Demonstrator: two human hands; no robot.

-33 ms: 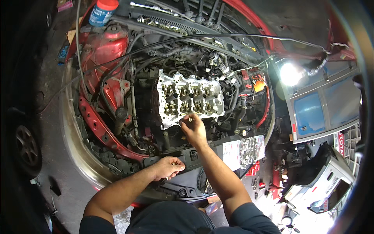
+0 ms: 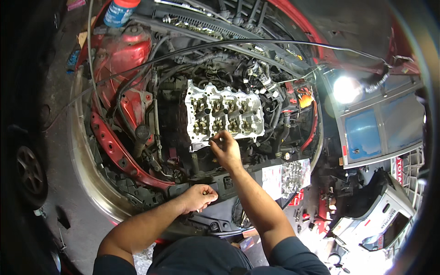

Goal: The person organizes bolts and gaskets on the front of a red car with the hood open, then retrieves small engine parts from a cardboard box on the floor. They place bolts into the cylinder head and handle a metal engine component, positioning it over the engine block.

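Observation:
An aluminium cylinder head [image 2: 251,120] with rows of valve springs and round wells sits in the middle of the open engine bay. At its near edge is my right hand [image 2: 227,152], thumb and fingers curled together over the near row; whatever they pinch is too small to make out. Lower and to the left, my left hand [image 2: 198,198] is closed above the black front panel [image 2: 224,207]. Small shiny bits show between its fingers, apparently metal parts, though their exact kind is unclear.
Right of my right forearm, a tray of small metal parts [image 2: 293,178] lies beside a printed sheet [image 2: 272,181]. A bright work lamp [image 2: 346,89] shines at the right. A dark hose [image 2: 220,42] arches across the bay. A blue tub with a red lid [image 2: 120,13] stands far left.
The view has shifted very slightly. My right hand is a touch farther left and up along the cylinder head's near edge; my left hand stays in place.

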